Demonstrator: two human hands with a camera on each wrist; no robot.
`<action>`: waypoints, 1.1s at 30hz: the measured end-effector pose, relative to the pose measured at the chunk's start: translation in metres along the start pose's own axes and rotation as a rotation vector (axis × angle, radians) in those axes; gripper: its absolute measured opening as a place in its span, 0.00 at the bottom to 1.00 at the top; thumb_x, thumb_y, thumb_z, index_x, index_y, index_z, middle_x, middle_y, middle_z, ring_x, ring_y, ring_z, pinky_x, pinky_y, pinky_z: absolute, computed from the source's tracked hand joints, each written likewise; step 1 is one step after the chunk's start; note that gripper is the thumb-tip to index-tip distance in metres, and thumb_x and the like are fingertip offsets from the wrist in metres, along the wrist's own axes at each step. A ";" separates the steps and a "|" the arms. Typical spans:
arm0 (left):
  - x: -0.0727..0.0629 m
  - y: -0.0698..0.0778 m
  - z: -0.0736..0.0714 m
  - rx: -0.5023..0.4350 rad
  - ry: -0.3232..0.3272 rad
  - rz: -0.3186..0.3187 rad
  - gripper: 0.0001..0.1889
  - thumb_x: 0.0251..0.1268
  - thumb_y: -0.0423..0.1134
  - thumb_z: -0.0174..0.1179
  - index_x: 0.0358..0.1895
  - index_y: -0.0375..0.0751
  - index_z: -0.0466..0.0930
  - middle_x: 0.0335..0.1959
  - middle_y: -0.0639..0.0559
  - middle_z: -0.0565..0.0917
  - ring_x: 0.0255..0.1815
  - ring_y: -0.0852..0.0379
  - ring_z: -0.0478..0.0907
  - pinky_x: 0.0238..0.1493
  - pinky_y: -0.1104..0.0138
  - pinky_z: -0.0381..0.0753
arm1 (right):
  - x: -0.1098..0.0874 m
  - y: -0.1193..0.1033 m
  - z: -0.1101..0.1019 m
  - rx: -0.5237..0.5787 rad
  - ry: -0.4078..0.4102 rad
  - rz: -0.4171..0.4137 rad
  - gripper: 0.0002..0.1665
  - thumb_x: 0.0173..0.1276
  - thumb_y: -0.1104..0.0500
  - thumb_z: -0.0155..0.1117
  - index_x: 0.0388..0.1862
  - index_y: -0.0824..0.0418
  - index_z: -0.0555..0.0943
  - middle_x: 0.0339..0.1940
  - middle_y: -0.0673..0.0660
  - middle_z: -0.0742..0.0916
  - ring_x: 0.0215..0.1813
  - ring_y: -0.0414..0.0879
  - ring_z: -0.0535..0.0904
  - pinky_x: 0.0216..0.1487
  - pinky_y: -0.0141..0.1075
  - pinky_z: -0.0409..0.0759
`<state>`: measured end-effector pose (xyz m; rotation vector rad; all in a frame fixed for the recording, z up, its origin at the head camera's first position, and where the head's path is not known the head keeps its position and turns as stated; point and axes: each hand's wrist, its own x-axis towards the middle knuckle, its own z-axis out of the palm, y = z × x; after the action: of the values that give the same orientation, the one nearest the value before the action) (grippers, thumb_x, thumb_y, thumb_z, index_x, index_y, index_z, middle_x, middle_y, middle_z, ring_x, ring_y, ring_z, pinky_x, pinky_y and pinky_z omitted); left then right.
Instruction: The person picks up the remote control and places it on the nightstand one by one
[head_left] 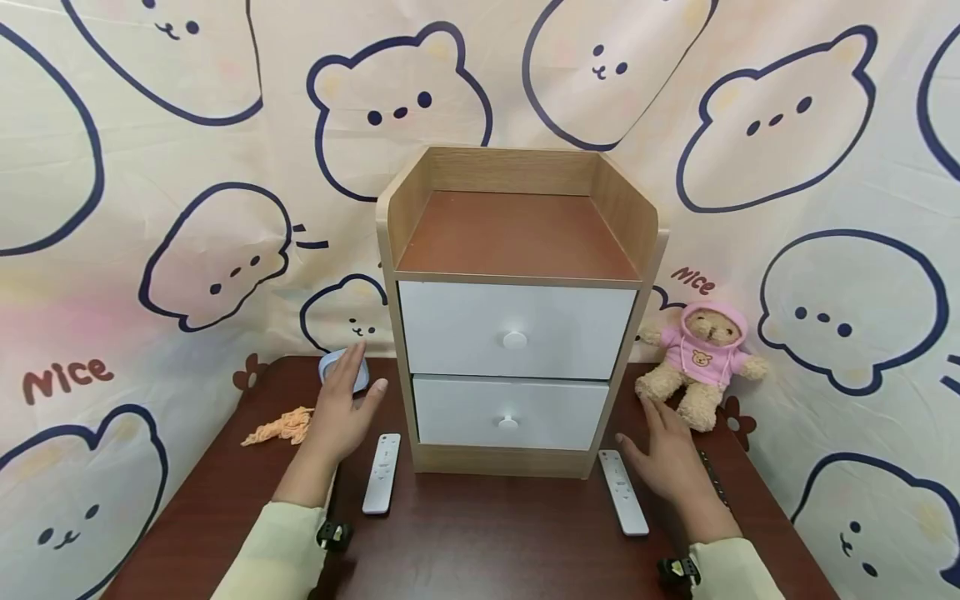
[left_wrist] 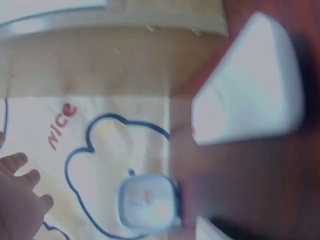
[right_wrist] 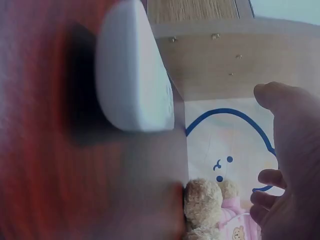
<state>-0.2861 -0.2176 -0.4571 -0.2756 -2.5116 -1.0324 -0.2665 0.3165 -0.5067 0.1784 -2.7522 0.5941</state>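
My left hand (head_left: 337, 412) is held above the table's left side with its fingers straight and nothing in them. Just beyond its fingertips is a light blue square clock (head_left: 358, 371), and a white remote control (head_left: 382, 473) lies to its right. On the other side, my right hand (head_left: 667, 454) reaches forward, fingers extended and holding nothing. Close ahead of it sits a teddy bear (head_left: 701, 358) in a pink hoodie; whether the fingertips touch it I cannot tell. A second white remote control (head_left: 622, 492) lies left of this hand. Both hands also appear in the wrist views.
Between the hands stands a small wooden cabinet (head_left: 502, 462) with two white closed drawers and an open top shelf. An orange knitted-looking bundle (head_left: 281, 427) lies at the left. A dark object (head_left: 714, 479) is partly hidden by the right wrist. Patterned fabric surrounds the brown table (head_left: 480, 533).
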 end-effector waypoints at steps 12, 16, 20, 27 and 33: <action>0.015 0.058 0.007 -0.381 0.042 0.032 0.38 0.85 0.48 0.53 0.91 0.48 0.52 0.90 0.41 0.57 0.89 0.33 0.54 0.84 0.32 0.54 | -0.025 -0.006 0.017 0.014 -0.059 0.114 0.55 0.78 0.44 0.70 0.88 0.70 0.56 0.78 0.80 0.71 0.77 0.80 0.68 0.73 0.73 0.69; 0.018 0.068 0.015 -0.488 0.044 0.030 0.38 0.85 0.46 0.53 0.91 0.51 0.51 0.89 0.40 0.60 0.87 0.32 0.60 0.80 0.34 0.64 | -0.034 -0.007 0.022 0.024 -0.086 0.138 0.55 0.77 0.44 0.70 0.88 0.70 0.56 0.78 0.81 0.72 0.76 0.80 0.69 0.73 0.72 0.70; 0.020 0.073 0.023 -0.603 0.052 0.019 0.37 0.85 0.46 0.52 0.91 0.54 0.51 0.89 0.43 0.61 0.87 0.37 0.61 0.81 0.37 0.66 | -0.042 -0.009 0.025 0.028 -0.130 0.178 0.56 0.77 0.42 0.69 0.88 0.70 0.56 0.78 0.80 0.72 0.76 0.80 0.69 0.73 0.71 0.70; 0.021 0.083 0.033 -0.805 0.137 0.035 0.33 0.84 0.40 0.53 0.87 0.49 0.61 0.82 0.45 0.71 0.81 0.52 0.67 0.77 0.65 0.69 | -0.047 -0.013 0.026 0.042 -0.152 0.193 0.59 0.76 0.38 0.70 0.87 0.72 0.56 0.75 0.82 0.73 0.74 0.80 0.72 0.71 0.70 0.73; 0.021 0.091 0.038 -0.889 0.210 0.004 0.29 0.83 0.38 0.58 0.83 0.46 0.69 0.72 0.47 0.79 0.72 0.57 0.74 0.68 0.72 0.74 | -0.053 -0.019 0.027 0.072 -0.172 0.229 0.62 0.74 0.34 0.70 0.87 0.71 0.56 0.76 0.81 0.72 0.75 0.79 0.72 0.71 0.69 0.74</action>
<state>-0.2859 -0.1260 -0.4157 -0.3863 -1.7260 -2.0007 -0.2212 0.2910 -0.5405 -0.0753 -2.9424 0.7711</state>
